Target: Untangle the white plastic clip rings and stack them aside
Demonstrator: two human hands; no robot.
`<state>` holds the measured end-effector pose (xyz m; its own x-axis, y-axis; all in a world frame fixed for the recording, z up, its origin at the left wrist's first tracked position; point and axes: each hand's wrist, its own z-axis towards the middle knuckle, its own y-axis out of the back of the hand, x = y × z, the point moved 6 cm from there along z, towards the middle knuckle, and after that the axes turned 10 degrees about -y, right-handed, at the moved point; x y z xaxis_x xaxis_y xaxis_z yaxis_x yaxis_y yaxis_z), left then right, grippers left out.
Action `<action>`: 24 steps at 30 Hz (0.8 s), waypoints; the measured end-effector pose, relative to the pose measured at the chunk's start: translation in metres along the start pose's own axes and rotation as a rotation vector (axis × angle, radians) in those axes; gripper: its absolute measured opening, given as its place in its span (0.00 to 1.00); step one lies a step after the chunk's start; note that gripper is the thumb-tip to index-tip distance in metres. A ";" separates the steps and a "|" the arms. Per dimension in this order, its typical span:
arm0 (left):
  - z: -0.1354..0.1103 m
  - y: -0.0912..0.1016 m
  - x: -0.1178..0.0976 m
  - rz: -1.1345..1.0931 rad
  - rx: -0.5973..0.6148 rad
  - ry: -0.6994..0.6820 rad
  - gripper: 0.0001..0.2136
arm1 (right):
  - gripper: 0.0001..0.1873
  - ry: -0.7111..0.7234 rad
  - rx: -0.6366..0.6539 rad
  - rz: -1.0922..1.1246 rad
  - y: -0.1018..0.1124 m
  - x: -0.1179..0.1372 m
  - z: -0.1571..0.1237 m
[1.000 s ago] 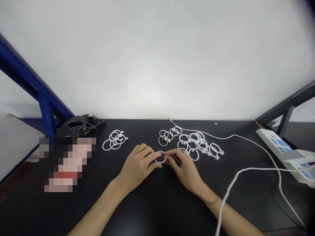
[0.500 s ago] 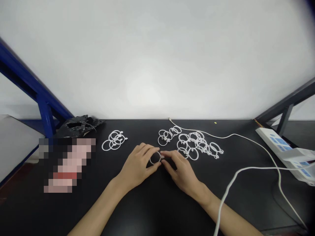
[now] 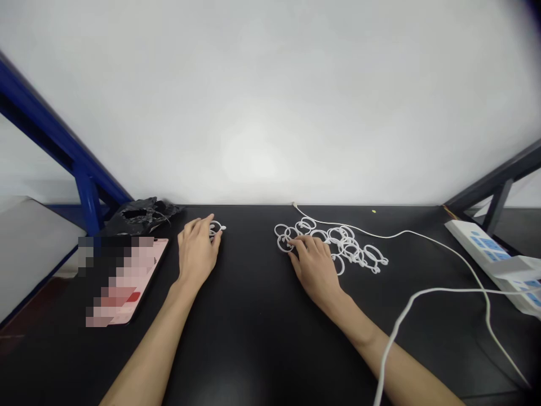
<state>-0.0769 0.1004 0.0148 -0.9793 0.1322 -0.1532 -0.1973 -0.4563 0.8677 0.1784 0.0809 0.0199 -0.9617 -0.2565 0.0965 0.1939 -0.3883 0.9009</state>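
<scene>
My left hand (image 3: 195,252) lies flat on the black table (image 3: 253,316), fingers stretched out over a small pile of white rings (image 3: 216,228) at the left, hiding most of it. To the right, a larger heap of white plastic rings (image 3: 350,245) is spread out. My right hand (image 3: 313,264) rests at that heap's left end, its fingertips touching the rings there, fingers extended. I see nothing gripped in either hand.
A crumpled black bag (image 3: 141,214) lies at the back left, with a flat pink object (image 3: 127,276) in front of it. A white cable (image 3: 422,292) runs across the right side towards a white power strip (image 3: 486,248). A blue frame post (image 3: 87,197) stands at the left.
Both hands held one white ring together at the table's middle. Now they are apart: the left has gone to the left pile, the right to the larger heap.
</scene>
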 end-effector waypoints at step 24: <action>-0.032 0.004 -0.111 -0.454 0.179 -0.519 0.21 | 0.11 0.153 0.084 0.448 0.016 0.005 -0.009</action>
<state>0.0297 0.0552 0.0204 -0.6456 0.6972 -0.3117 -0.5269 -0.1113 0.8426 0.1787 0.0653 0.0312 -0.7465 -0.5118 0.4251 0.5601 -0.1386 0.8167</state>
